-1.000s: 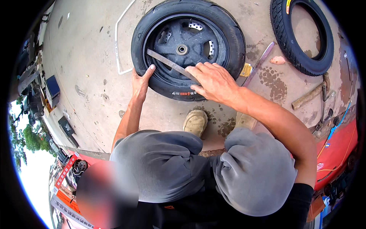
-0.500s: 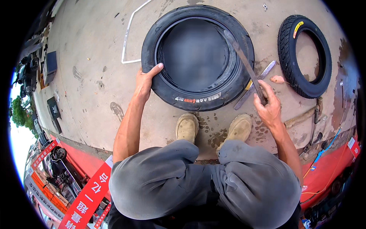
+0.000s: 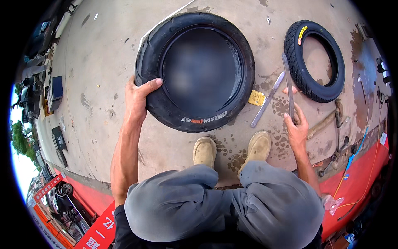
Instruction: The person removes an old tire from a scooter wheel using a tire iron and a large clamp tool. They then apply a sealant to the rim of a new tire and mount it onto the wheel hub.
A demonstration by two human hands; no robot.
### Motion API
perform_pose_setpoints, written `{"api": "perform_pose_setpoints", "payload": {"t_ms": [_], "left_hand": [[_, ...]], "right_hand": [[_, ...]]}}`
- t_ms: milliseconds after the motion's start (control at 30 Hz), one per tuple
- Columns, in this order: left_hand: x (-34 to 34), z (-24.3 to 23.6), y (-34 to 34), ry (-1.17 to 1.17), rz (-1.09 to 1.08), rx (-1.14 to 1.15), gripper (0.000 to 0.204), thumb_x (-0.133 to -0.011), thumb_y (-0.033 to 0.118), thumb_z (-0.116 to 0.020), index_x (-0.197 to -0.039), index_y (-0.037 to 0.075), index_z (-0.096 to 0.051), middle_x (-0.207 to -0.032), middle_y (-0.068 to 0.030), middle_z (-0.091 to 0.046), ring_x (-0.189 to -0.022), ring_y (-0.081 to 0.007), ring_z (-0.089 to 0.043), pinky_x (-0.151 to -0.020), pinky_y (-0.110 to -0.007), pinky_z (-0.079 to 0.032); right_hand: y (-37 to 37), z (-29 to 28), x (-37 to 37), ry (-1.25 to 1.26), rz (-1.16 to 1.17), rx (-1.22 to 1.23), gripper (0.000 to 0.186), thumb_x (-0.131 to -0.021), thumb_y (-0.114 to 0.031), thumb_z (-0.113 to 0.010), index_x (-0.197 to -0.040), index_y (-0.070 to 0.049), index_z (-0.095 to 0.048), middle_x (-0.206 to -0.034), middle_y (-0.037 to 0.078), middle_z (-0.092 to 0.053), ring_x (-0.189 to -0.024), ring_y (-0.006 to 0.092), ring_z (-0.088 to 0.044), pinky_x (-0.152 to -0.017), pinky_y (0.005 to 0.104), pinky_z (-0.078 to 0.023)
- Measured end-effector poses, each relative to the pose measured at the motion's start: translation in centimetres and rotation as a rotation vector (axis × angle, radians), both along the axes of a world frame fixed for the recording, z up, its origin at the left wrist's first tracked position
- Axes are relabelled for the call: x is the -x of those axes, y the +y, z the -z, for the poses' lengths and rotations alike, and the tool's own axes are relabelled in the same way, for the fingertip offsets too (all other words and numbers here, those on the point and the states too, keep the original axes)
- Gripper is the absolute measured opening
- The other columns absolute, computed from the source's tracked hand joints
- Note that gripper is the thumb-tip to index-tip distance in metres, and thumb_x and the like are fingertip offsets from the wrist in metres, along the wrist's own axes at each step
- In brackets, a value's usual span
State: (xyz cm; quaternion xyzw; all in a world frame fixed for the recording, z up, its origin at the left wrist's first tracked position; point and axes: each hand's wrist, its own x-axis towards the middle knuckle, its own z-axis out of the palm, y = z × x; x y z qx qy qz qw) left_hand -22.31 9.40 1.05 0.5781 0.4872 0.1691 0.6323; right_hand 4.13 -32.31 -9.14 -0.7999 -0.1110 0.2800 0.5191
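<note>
A black tyre (image 3: 244, 79) stands tilted in front of my shoes; the middle of its opening is blurred. My left hand (image 3: 139, 96) grips its left side, with the thumb over the inner edge and the fingers hidden behind the sidewall. To the right of the tyre, my right hand (image 3: 297, 130) is closed round the lower end of a dark metal tyre lever (image 3: 287, 74), which points away from me. A second, paler tyre lever (image 3: 268, 99) lies on the ground between the tyre and this hand. Beside the tyre is a yellow tag (image 3: 256, 98).
Another black tyre (image 3: 293, 70) lies at the far right. Nearer are a wooden-handled tool (image 3: 321, 126) and a blue air gun (image 3: 351, 159) with a hose. A white strap (image 3: 172, 14) runs behind the tyre. Red ground covering (image 3: 327, 186) borders the concrete.
The lever in my right hand has come away from the tyre's inner edge and moved right. In the picture, the tyre and my left hand have shifted left and down, uncovering the yellow tag.
</note>
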Motion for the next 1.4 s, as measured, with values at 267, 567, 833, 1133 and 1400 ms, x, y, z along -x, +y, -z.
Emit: {"api": "perform_pose_setpoints", "payload": {"t_ms": [267, 567, 833, 1133, 1400], "left_hand": [[-4.4, -14.2, 1.3, 0.304, 0.837, -0.948, 0.081, -0.064, 0.008, -0.087, -0.14, 0.005, -0.058, -0.125, -0.0195, -0.069, -0.117, -0.0419, -0.068, -0.102, -0.047, -0.054], [-7.7, -16.6, -1.8, 0.29, 1.421, -1.207, 0.08, -0.063, 0.002, -0.087, -0.138, 0.013, -0.06, -0.133, -0.0124, -0.066, -0.129, -0.0383, -0.061, -0.11, -0.051, -0.05], [-7.0, -16.9, -2.7, 0.405, 1.528, -1.449, 0.098, -0.063, 0.001, -0.089, -0.151, 0.027, -0.054, -0.156, -0.0117, -0.055, -0.15, -0.039, -0.047, -0.123, -0.054, -0.044], [3.4, -10.0, -3.2, -0.116, -0.086, 0.179, 0.075, -0.099, 0.038, -0.065, -0.158, -0.002, -0.041, -0.146, -0.0182, -0.061, -0.134, -0.0268, -0.061, -0.119, -0.047, -0.047], [0.3, -8.9, -3.4, -0.1, -0.142, 0.173, 0.081, -0.099, 0.053, -0.069, -0.15, -0.007, -0.047, -0.132, -0.0209, -0.066, -0.114, -0.0238, -0.072, -0.1, -0.037, -0.06]], "right_hand": [[6.0, -13.5, -6.6, -0.095, -0.381, -0.144, 0.045, -0.101, -0.002, -0.07, -0.146, -0.001, -0.062, -0.113, 0.008, -0.078, -0.082, 0.0109, -0.066, -0.072, 0.0269, -0.053], [10.4, -24.4, -8.6, -0.493, -1.072, 0.094, 0.035, -0.092, -0.001, -0.073, -0.127, -0.003, -0.073, -0.091, 0.019, -0.075, -0.076, 0.035, -0.07, -0.073, 0.0415, -0.054], [12.7, -26.4, -9.9, -0.199, -1.179, 0.226, 0.035, -0.089, -0.002, -0.075, -0.124, -0.002, -0.075, -0.085, 0.02, -0.074, -0.074, 0.034, -0.07, -0.071, 0.0416, -0.052], [17.6, -23.1, -8.3, -0.264, -1.45, 0.029, 0.04, -0.086, -0.001, -0.077, -0.126, -0.001, -0.075, -0.089, 0.023, -0.075, -0.079, 0.0406, -0.073, -0.071, 0.0452, -0.056], [20.4, -24.3, -7.1, -0.333, -1.466, 0.043, 0.044, -0.085, 0.004, -0.077, -0.129, -0.002, -0.073, -0.082, 0.021, -0.072, -0.071, 0.0388, -0.071, -0.065, 0.0448, -0.054]]}}
